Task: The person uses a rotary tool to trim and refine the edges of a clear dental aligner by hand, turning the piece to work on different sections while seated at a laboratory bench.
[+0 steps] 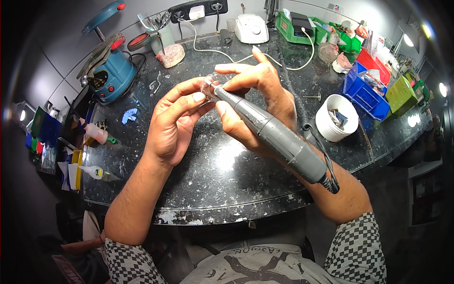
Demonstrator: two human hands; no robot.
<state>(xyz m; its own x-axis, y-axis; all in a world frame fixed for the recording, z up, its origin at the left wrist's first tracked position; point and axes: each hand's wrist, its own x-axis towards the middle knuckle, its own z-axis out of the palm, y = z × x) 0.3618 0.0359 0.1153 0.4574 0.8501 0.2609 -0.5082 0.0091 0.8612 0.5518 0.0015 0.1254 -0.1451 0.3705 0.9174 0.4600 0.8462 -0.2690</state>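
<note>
My left hand pinches a small clear plastic piece between thumb and fingers near the middle of the view. My right hand grips a grey rotary handpiece, its narrow tip touching or very close to the clear piece. The handpiece slants down to the right, with a dark cord at its rear end. Some fingertips behind the piece are hidden.
On the dark bench are a white tub on the right, blue and green bins, a blue machine back left, a white control box with cables behind, and bottles at the left.
</note>
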